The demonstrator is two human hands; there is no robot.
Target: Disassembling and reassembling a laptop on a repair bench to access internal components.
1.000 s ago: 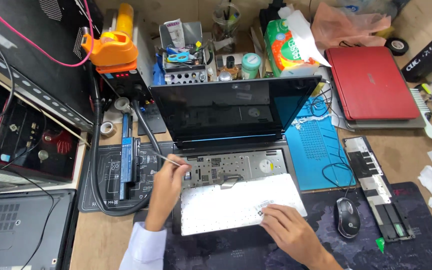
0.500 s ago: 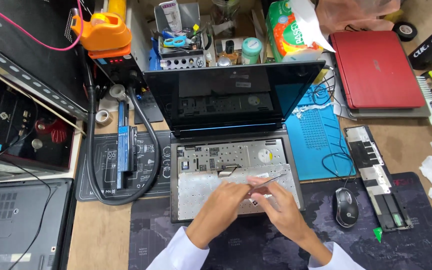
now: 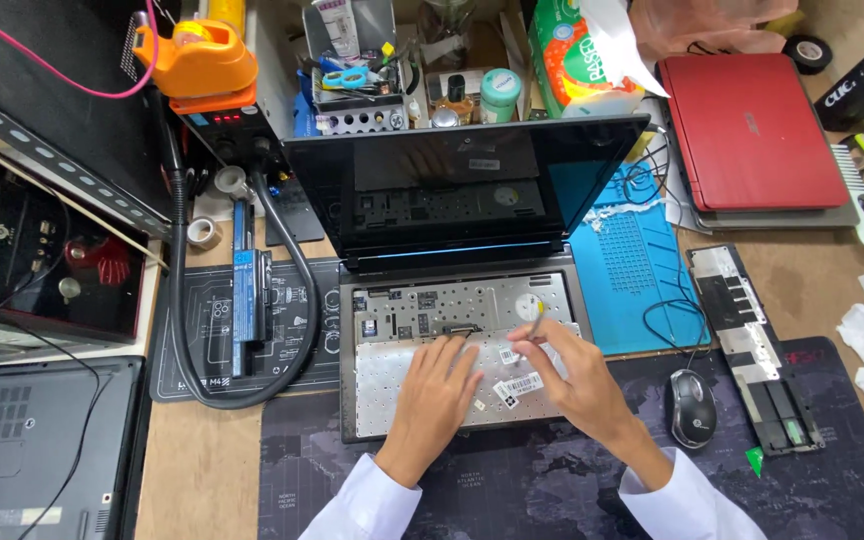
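A black laptop (image 3: 389, 300) lies open with its keyboard off, baring a perforated metal tray and a small connector (image 3: 460, 329) at its middle. My left hand (image 3: 437, 395) rests flat on the tray, fingers spread, fingertips just below that connector. My right hand (image 3: 577, 385) is beside it and pinches a thin metal tool (image 3: 537, 319), tip pointing up toward a round white sticker. Small white labels lie on the tray between the hands. The dark screen (image 3: 462, 190) stands upright behind.
A mouse (image 3: 692, 408) and a long black cover strip (image 3: 747, 350) lie to the right, a blue mat (image 3: 632, 260) and a red laptop (image 3: 752, 130) behind them. On the left are a battery pack (image 3: 249, 285), a looped black hose (image 3: 184, 300), an orange-topped station (image 3: 192, 55) and another dark laptop (image 3: 22, 440).
A white panel that lay over the laptop's front a second ago is gone from view. My left hand came from the left side to the middle; both hands now sit over the bare tray.
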